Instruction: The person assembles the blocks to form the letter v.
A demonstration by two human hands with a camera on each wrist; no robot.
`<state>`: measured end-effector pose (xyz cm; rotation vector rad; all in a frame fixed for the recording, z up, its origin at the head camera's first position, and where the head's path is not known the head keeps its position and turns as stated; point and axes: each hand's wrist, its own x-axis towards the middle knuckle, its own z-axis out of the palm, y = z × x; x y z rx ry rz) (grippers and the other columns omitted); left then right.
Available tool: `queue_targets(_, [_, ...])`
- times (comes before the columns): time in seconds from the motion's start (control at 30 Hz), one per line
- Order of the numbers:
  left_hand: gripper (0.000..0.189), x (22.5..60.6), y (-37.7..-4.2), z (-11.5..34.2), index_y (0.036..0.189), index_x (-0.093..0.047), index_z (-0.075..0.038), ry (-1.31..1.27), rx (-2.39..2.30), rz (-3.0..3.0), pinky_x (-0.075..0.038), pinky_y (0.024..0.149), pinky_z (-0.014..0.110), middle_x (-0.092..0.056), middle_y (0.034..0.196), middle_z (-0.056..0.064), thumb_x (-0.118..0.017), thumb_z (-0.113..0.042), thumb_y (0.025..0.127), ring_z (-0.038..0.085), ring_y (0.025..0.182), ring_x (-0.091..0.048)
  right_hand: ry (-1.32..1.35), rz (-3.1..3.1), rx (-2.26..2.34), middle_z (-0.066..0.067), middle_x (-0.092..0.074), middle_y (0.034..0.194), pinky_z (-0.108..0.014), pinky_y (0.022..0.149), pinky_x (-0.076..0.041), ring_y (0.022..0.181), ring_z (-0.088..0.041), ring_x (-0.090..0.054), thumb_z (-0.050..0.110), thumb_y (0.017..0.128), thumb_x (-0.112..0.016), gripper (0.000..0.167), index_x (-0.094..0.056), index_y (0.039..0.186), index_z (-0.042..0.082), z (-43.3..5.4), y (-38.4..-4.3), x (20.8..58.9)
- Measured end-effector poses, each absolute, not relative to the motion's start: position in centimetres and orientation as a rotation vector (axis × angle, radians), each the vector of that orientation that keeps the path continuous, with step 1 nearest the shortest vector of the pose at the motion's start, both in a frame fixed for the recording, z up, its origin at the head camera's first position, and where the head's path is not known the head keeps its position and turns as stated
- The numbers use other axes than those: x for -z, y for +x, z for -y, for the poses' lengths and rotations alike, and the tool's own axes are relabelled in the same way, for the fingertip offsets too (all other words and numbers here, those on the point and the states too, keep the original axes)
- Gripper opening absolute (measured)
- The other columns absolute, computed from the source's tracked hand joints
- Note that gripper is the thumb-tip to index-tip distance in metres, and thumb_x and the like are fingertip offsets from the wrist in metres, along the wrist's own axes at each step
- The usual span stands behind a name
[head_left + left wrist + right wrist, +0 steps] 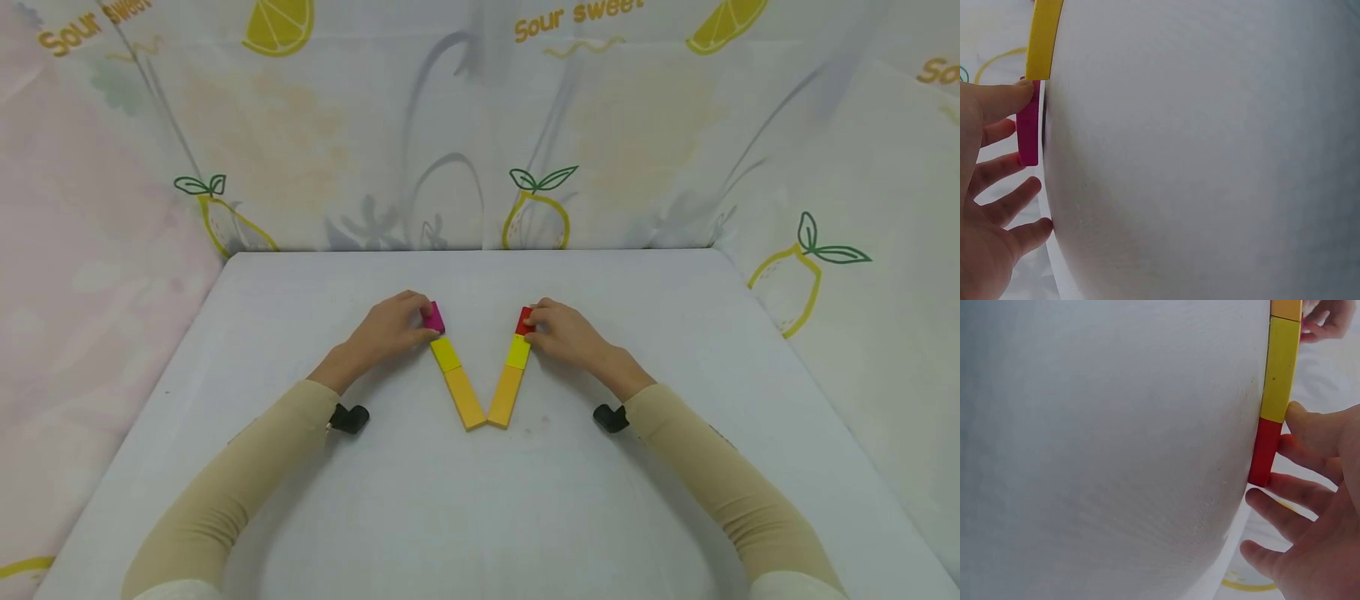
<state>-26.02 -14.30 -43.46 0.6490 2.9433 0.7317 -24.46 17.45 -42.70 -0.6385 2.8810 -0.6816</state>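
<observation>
My left hand (388, 327) pinches a magenta block (434, 318) between thumb and fingers. In the left wrist view that magenta block (1027, 134) stands by the end of a yellow block (1041, 44). My right hand (567, 335) holds a red block (523, 320), its thumb near the joint with a yellow block (517, 352). The right wrist view has the red block (1265, 452) end to end with the yellow one (1279, 369). Two orange blocks, the left one (466, 400) and the right one (505, 397), meet at their near ends, so the two rows form a V.
A white-covered table (480, 517) lies under everything. Behind it hangs a curtain (637, 125) printed with lemons and words. Black wrist-camera mounts, on the left (350, 418) and on the right (611, 418), stick out inward from both sleeves.
</observation>
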Motion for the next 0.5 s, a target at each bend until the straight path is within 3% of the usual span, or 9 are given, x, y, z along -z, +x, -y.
queue_targets(0.23, [0.029, 43.39, -25.90, 14.27, 0.111, -0.063, -0.013, 0.680, -0.726, -2.931, -0.050, 0.103, 0.045, -0.062, 0.124, 0.008, -0.074, -0.029, 0.089, 0.028, 0.114, -0.057, -0.642, -2.888, 0.682, -0.013, -0.061, 0.129, -0.043, 0.104, -0.050, 0.114, -0.029, -0.060, 0.019, 0.094, -0.068, 0.032, -0.069, 0.120, 0.002, -17.43, -24.48, 42.78])
queue_targets(0.5, [0.028, 43.12, -25.57, 14.11, 0.110, -0.062, -0.013, 0.678, -0.704, -2.935, -0.050, 0.104, 0.046, -0.061, 0.126, 0.010, -0.073, -0.030, 0.090, 0.028, 0.114, -0.057, -0.653, -2.886, 0.678, -0.013, -0.061, 0.131, -0.043, 0.106, -0.049, 0.117, -0.029, -0.059, 0.019, 0.094, -0.069, 0.032, -0.070, 0.120, 0.002, -17.46, -24.50, 42.73])
